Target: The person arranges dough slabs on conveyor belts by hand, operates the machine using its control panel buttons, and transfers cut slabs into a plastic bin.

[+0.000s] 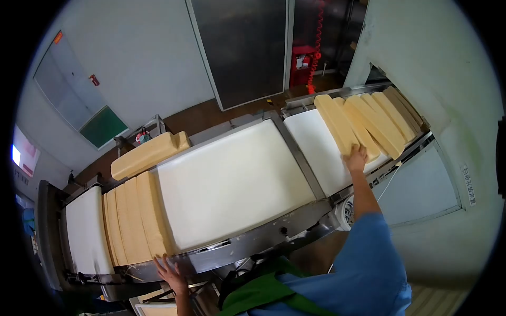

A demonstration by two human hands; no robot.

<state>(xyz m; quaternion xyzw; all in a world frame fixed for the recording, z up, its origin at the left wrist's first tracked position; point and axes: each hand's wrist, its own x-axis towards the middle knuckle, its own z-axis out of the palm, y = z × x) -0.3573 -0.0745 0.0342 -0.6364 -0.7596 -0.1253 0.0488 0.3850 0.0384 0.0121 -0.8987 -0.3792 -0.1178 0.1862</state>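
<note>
My right hand [357, 157] rests on the near end of a long pale yellow block [337, 126] on the right conveyor belt [311, 142]; its fingers bend over the end. More such blocks [377, 126] lie beside it, some overlapping at a slant. My left hand [171, 275] is at the near end of a row of upright-packed yellow slabs [134, 218] on the left, fingers spread, at the metal edge. The fingertips touch or nearly touch the closest slab.
A wide white belt [232, 179] lies between the two groups. Two yellow blocks [145, 155] lie along its far left edge. Metal rails [300, 158] frame the belts. A white bucket [345, 213] stands below the right belt. A red coiled hose [318, 52] hangs behind.
</note>
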